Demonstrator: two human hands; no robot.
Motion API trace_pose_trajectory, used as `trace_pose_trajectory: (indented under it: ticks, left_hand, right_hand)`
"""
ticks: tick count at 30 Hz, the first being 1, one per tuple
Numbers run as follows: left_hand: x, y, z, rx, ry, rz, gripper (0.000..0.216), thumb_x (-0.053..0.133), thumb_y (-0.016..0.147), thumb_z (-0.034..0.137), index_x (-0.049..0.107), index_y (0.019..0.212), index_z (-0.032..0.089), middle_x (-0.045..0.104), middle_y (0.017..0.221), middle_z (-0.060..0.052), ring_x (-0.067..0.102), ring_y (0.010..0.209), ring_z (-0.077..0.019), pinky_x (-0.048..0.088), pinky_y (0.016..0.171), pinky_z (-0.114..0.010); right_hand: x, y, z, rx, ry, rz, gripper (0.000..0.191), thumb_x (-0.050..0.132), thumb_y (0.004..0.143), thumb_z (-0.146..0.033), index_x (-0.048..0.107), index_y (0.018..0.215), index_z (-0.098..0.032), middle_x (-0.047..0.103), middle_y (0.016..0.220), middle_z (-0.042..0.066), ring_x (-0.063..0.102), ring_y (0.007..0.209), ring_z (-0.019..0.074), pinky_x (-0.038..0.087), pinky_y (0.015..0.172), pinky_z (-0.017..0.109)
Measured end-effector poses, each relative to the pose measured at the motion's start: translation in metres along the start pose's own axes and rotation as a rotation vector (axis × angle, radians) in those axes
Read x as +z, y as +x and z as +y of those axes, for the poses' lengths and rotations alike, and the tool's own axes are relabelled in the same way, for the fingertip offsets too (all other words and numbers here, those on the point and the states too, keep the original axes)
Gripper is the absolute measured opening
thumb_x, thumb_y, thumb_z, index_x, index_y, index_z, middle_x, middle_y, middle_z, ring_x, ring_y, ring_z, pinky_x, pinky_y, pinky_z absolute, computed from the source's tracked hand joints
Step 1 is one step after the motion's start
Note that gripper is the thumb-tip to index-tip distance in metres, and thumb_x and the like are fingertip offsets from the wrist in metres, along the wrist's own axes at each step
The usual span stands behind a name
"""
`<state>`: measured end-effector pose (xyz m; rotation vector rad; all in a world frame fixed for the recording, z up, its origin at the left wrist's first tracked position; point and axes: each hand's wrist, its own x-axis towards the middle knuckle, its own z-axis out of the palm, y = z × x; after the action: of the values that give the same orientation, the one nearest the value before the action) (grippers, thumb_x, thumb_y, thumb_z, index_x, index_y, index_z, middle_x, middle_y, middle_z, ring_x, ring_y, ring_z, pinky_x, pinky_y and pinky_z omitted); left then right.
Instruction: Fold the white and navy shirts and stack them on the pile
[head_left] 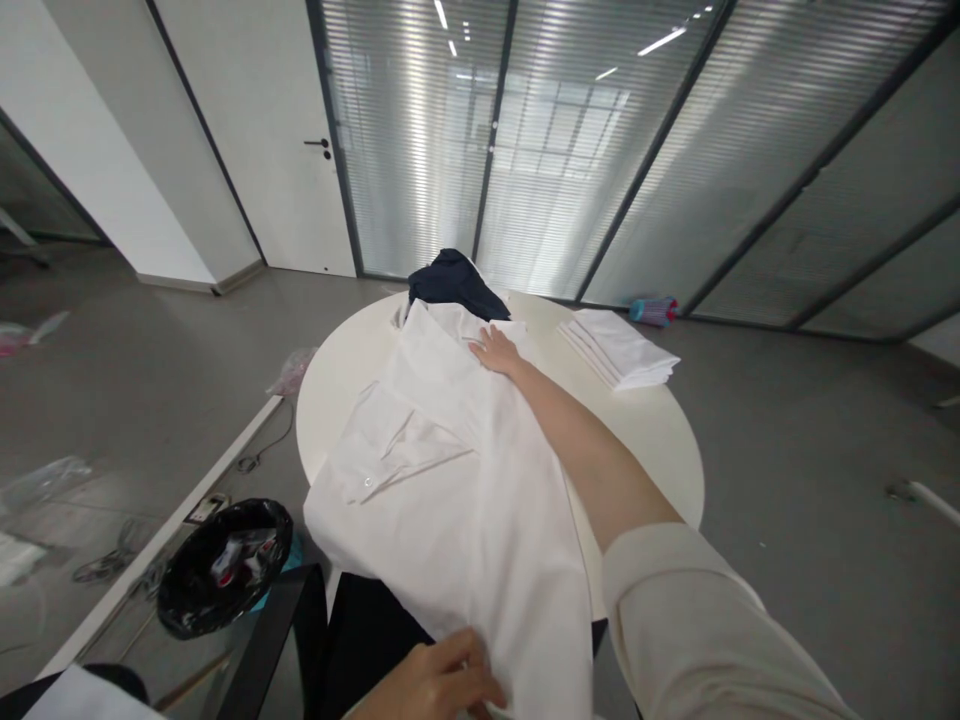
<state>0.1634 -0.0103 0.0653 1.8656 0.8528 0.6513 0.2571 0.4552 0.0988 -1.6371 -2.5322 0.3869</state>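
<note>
two hands work one white shirt (457, 470) spread across the round white tabletop (660, 430) in the middle of the frame, its lower part hanging over the near edge. the right hand (496, 352) lies flat near the collar end, fingers spread and pressing down, seemingly to pin the cloth so it does not slide. the left hand (435, 685), at the bottom of the frame, has its fingers closed on the hem, apparently keeping the fabric taut. the shirt looks thin and lightly creased, one sleeve folded across the front with a cuff button showing. a dark garment (454, 285) lies beyond the collar, and a stack of folded white cloth (619, 348) sits at centre right.
</note>
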Motion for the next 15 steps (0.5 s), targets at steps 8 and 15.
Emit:
trace_pose_trajectory:
  ticks: [8, 15]
  left_hand:
    - [-0.068, 0.045, 0.070, 0.003, 0.288, 0.039, 0.019, 0.056, 0.099, 0.025, 0.069, 0.113, 0.022, 0.073, 0.096, -0.004, 0.071, 0.081, -0.0150, 0.055, 0.077, -0.023]
    - [-0.104, 0.160, 0.023, 0.274, 0.704, 0.195, 0.029, 0.049, 0.098, 0.013, 0.064, 0.122, 0.016, 0.057, 0.143, -0.015, 0.043, 0.143, -0.0297, 0.044, 0.112, -0.049]
  right_hand:
    - [-0.034, -0.068, 0.005, -0.181, 0.209, 0.099, 0.061, 0.028, 0.104, -0.054, 0.042, 0.153, -0.021, 0.029, 0.164, 0.010, 0.023, 0.153, 0.0245, 0.019, 0.124, 0.043]
    - [-0.052, -0.254, 0.031, -0.237, 0.528, 0.203, 0.027, 0.055, 0.093, -0.044, 0.067, 0.096, -0.019, 0.072, 0.096, 0.007, 0.068, 0.083, 0.0180, 0.054, 0.077, 0.031]
